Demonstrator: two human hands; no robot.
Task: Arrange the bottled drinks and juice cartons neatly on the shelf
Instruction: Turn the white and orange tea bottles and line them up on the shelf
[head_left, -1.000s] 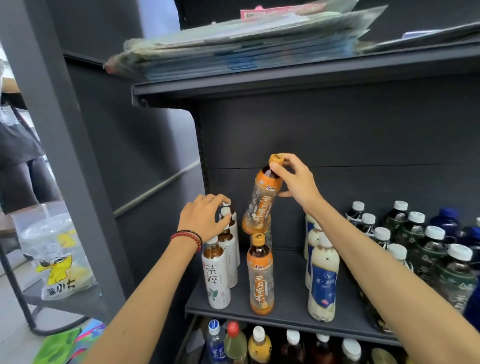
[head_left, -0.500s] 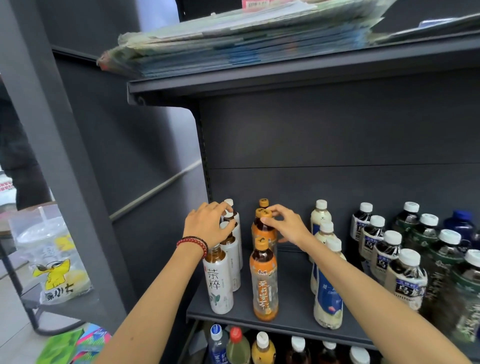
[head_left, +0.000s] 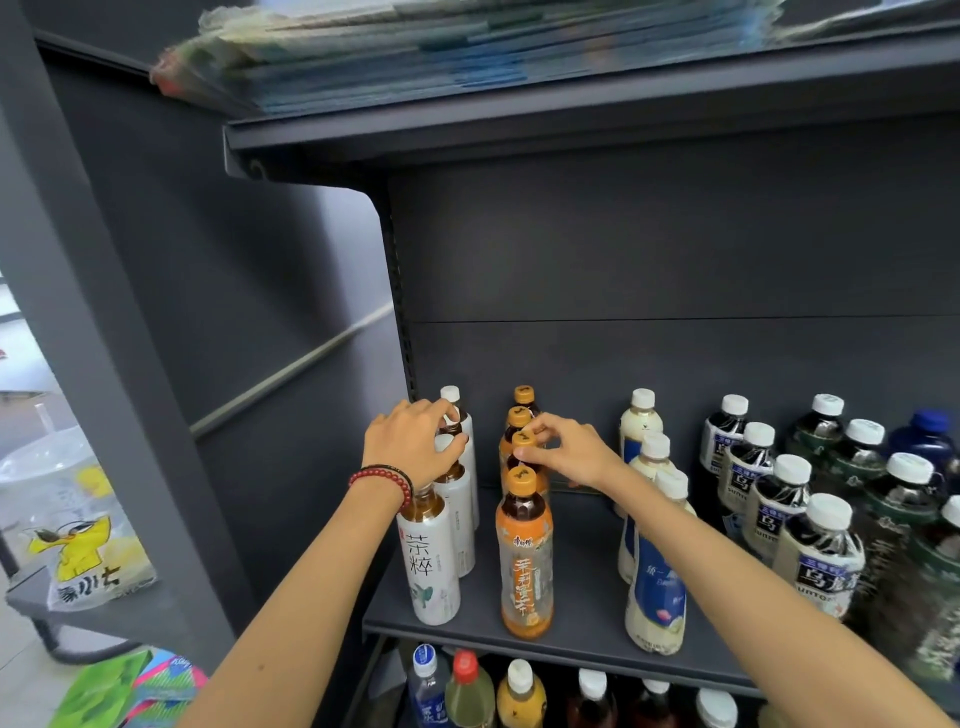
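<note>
On the dark shelf (head_left: 582, 618), I am reaching into two rows.
My left hand (head_left: 410, 447) is curling over the caps of white tea bottles (head_left: 428, 566); my right hand (head_left: 571, 452) is pinching the cap of an orange tea bottle (head_left: 523, 440), second in its row.

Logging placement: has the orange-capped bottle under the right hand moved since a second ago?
Yes: the orange-capped bottle came down onto the shelf, behind the front orange bottle; the right hand pinches its cap.
</note>
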